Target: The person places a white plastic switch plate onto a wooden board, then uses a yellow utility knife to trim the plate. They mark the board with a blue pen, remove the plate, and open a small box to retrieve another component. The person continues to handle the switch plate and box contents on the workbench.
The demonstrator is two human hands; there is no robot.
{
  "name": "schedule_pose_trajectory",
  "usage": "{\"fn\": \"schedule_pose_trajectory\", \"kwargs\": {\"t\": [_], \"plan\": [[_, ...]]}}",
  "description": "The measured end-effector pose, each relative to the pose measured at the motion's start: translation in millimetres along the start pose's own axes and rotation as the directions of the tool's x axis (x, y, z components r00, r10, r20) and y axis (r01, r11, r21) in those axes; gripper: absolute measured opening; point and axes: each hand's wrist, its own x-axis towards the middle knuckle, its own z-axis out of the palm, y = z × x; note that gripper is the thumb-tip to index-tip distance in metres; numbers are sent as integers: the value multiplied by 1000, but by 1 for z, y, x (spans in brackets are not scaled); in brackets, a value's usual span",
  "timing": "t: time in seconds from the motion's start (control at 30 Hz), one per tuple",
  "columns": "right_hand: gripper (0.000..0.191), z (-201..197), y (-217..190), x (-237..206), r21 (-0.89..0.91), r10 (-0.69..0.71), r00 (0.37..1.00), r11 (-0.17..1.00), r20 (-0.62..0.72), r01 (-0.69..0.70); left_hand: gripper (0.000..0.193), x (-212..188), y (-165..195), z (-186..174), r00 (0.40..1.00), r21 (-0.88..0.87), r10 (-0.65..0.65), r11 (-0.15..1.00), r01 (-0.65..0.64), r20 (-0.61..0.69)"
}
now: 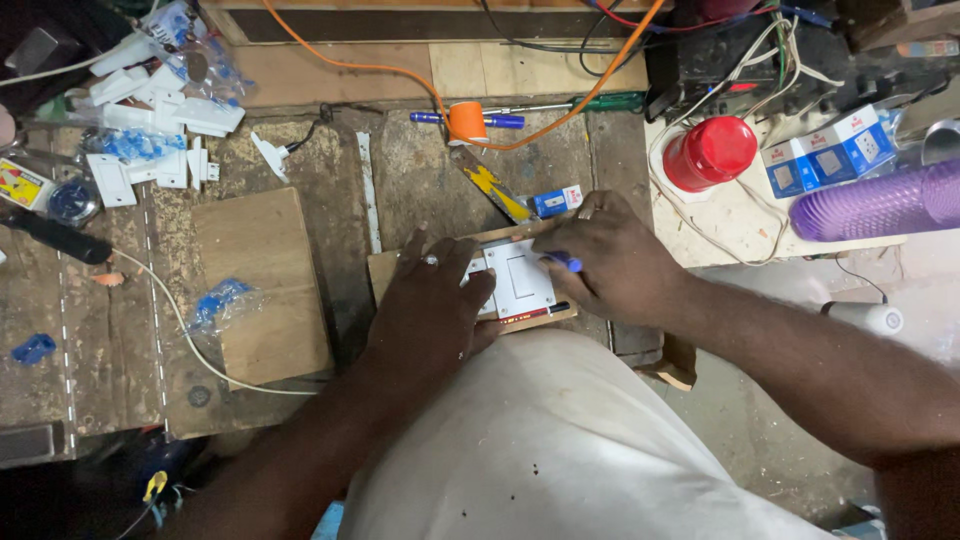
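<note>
Switch plate: a white plastic switch plate (517, 279) lies flat on a small wooden board (385, 272) at the near edge of the worktop (420, 180), just in front of the person's lap.
Left hand: the left hand (430, 305) lies flat, fingers spread, pressing plate and board down; its grip closes around nothing.
Right hand: the right hand (610, 262) has its grip curled around a blue pen (562, 261), tip at the plate's right edge.
Handling: the plate looks light, stiff and smooth, likely to slide; best held by its edges or pinned flat.
Around: a blue-and-white box (557, 201) and yellow-marked tool (490, 185) behind; a red cap (712, 152) to the right.
</note>
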Motion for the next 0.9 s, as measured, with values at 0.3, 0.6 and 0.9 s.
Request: {"fn": "schedule_pose_trajectory", "kwargs": {"t": [0.3, 0.6, 0.9], "plan": [[15, 5, -21, -36, 375, 90, 991, 926, -96, -48, 54, -6, -5, 3, 999, -34, -9, 999, 7, -34], [15, 29, -32, -31, 309, -70, 993, 946, -92, 96, 56, -9, -5, 7, 1000, -12, -20, 1000, 20, -18], [13, 31, -44, -6, 218, -21, 997, 976, 72, 5, 60, -13, -7, 8, 999, 3, 6, 1000, -6, -50]]}}
